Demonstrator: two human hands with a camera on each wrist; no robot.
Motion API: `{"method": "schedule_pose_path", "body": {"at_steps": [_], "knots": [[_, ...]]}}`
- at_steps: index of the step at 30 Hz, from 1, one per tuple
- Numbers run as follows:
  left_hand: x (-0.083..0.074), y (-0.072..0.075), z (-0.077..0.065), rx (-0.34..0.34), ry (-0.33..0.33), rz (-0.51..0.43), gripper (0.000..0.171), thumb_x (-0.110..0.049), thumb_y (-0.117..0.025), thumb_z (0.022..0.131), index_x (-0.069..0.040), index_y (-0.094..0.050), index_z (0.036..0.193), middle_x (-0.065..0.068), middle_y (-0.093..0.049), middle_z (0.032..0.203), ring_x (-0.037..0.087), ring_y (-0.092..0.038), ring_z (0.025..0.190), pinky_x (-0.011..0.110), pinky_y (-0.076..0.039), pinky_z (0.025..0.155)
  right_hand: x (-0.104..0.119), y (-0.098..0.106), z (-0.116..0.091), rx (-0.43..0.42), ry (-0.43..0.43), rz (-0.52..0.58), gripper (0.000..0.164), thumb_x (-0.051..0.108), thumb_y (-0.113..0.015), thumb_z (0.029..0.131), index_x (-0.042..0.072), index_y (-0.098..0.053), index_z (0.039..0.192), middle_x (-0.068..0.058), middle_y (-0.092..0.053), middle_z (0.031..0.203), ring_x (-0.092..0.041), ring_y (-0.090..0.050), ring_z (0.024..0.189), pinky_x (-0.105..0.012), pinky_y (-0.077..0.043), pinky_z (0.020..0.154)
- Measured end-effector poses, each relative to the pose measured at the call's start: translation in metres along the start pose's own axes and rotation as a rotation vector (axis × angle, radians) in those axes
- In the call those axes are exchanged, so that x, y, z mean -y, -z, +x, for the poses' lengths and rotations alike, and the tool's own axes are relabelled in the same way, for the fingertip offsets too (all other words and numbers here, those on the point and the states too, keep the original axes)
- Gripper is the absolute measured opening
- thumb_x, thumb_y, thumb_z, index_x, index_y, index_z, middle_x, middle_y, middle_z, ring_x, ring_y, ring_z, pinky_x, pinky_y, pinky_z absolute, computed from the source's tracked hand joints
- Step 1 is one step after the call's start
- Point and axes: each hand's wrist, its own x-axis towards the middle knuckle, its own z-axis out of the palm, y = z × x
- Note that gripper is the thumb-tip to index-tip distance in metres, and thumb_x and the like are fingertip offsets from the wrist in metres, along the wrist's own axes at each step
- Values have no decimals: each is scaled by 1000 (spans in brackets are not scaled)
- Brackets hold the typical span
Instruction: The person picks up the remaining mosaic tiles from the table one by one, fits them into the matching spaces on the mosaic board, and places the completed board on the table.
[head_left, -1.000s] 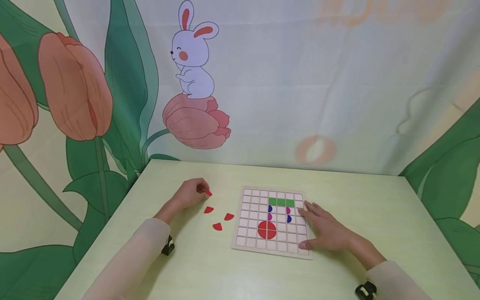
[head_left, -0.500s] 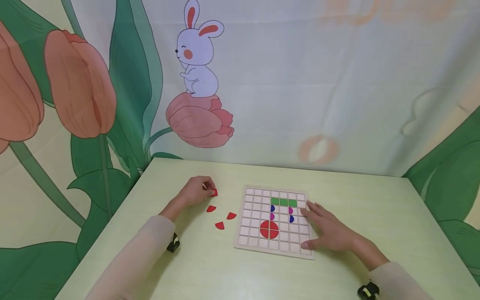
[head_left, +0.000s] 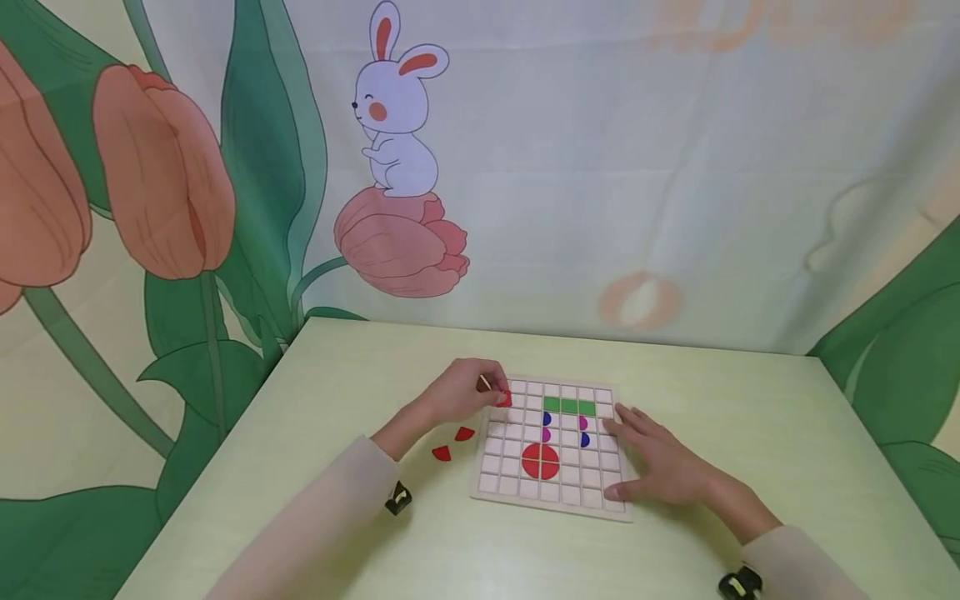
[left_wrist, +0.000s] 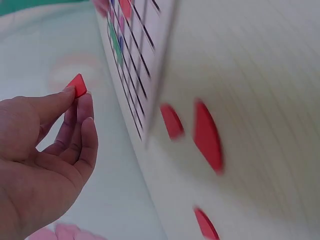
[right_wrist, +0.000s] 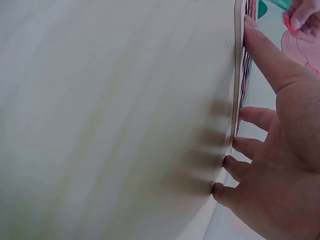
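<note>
My left hand [head_left: 461, 393] pinches a small red quarter-circle piece [left_wrist: 78, 86] between thumb and fingertips, over the far left corner of a white gridded board [head_left: 491, 463]. My right hand [head_left: 660, 462] rests with spread fingers along the board's right edge, its thumb on the near part of the rim. Four red quarters form a red circle [head_left: 532, 452] on the board. Behind it lie a row of green squares [head_left: 570, 406] and small blue and magenta half-circles [head_left: 585, 439].
Left of the board, loose red quarter pieces [head_left: 442, 453] lie on the pale table [head_left: 420, 542]. A third one [left_wrist: 206, 223] shows in the left wrist view, hidden behind my left arm in the head view. A cloth backdrop [head_left: 540, 167] with printed tulips and a rabbit hangs behind the table.
My left hand has picked up a red quarter piece from the far left of the table and carried it rightward to over the board's corner. My right hand has stayed at the board's edge.
</note>
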Motion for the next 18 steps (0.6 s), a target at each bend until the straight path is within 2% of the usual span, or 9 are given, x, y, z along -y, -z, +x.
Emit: {"method": "schedule_pose_path", "body": {"at_steps": [4,8,12,18], "knots": [[-29,-22,7,59,-37,6,5,-15,-74,101,-18,-71,102,-7,-68,93,14,-62,88,24,-54,77,1,1,0,-9,5,-2,110,66,-83,80,9,-39,163,-21,-19,174,-52,-14,157,-74,-22,118],[-49,-45,14,92,-69,22,5,-14,-74,102,-18,-72,100,-9,-68,90,11,-60,83,21,-53,74,1,2,-1,-13,11,4,110,66,-84,80,9,-40,163,-22,-19,173,-52,-15,157,-74,-22,118],[-58,-63,20,114,-85,66,6,-15,-73,102,-19,-72,98,-11,-67,86,9,-60,76,20,-51,68,0,2,-1,-3,-3,20,110,66,-84,80,10,-40,163,-21,-19,174,-52,-14,157,-75,-23,117],[-61,-76,24,137,-71,111,6,-15,-73,102,-19,-73,97,-9,-66,84,9,-57,72,22,-47,64,0,1,-1,-3,4,14,110,68,-82,81,10,-39,163,-21,-19,174,-52,-14,157,-75,-22,117]]}}
